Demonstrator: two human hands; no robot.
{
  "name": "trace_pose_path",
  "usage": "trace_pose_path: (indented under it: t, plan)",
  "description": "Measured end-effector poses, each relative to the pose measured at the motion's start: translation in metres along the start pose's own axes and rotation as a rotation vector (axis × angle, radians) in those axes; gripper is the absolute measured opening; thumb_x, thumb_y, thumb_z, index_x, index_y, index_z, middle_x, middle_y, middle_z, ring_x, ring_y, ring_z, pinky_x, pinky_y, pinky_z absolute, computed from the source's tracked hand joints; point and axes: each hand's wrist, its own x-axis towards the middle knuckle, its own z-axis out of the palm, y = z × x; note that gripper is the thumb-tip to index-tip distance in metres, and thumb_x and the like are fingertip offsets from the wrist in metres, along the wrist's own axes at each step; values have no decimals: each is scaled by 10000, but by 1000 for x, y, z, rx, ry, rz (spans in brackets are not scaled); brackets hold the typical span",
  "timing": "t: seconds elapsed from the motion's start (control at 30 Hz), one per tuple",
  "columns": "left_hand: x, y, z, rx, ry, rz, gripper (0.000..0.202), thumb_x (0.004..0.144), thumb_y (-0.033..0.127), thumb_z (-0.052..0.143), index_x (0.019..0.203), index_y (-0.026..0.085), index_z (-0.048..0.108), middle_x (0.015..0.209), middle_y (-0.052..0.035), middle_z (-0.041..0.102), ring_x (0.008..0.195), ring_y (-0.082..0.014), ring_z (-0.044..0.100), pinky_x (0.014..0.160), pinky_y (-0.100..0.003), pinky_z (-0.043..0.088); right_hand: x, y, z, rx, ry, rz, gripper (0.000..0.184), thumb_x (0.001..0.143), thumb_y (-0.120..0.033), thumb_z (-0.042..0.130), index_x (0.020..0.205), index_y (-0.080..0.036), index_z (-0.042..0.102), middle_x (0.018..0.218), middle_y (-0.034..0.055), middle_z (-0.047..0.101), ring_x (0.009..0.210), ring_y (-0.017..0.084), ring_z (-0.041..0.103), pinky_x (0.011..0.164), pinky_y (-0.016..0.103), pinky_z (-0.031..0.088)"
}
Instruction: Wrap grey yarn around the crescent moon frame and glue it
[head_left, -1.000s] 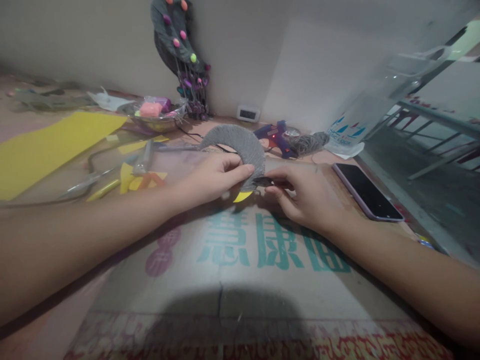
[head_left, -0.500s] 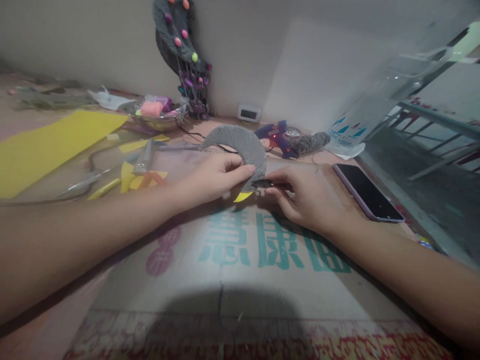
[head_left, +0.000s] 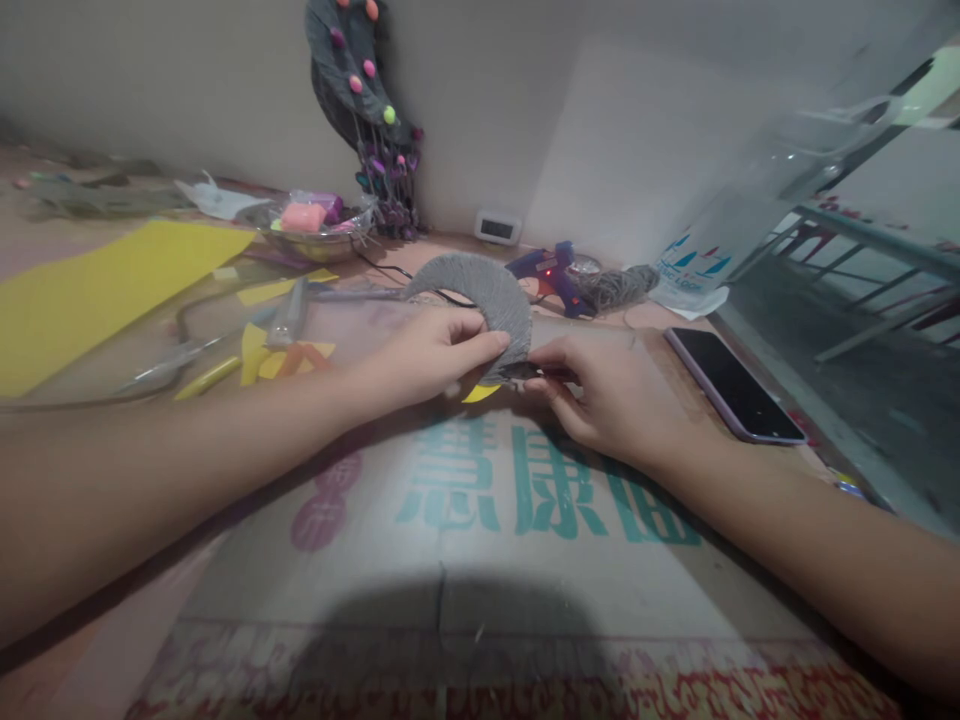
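My left hand point(head_left: 442, 355) pinches a crescent point(head_left: 501, 285) wrapped in grey yarn, its thumb lying on the front face. At the crescent's lower end a bare yellow tip point(head_left: 481, 393) shows below the wrapping. Close beside that end, on the right, my right hand point(head_left: 600, 390) is closed in a pinch on a small dark grey bit of yarn point(head_left: 517, 371). How the yarn runs between the fingers is partly hidden. Both hands are just above a printed cardboard sheet point(head_left: 360, 590).
Behind the crescent lie a blue glue gun point(head_left: 551, 275) with a red light, a ball of grey yarn point(head_left: 622, 288) and a small clock point(head_left: 497, 227). A phone point(head_left: 739, 385) is at the right. Scissors point(head_left: 169, 365), yellow sheet point(head_left: 97, 290) and a bowl point(head_left: 315, 235) lie left.
My right hand has shifted very slightly left, closer to the crescent's lower end. My left hand keeps its hold on the crescent, which has barely moved.
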Motion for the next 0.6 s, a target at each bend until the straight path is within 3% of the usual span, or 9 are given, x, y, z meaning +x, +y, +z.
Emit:
trace_pose_path:
  t: [0.4, 0.6]
  plan:
    - [0, -2, 1, -19, -18, -42, 391, 917, 364, 530, 573, 180, 497, 497, 37, 503, 451, -83, 464, 469, -214, 322, 4, -4, -1, -58, -67, 22, 133, 895, -230, 602, 779, -201, 659, 671, 28, 651, 623, 165, 527, 592, 299, 307]
    - [1, -5, 0, -20, -35, -35, 392, 920, 379, 527, 581, 184, 502, 498, 34, 507, 461, -89, 474, 478, -221, 336, 8, -8, -6, -58, -115, 36, 117, 896, -201, 605, 812, -212, 686, 753, 32, 704, 687, 179, 570, 621, 302, 331]
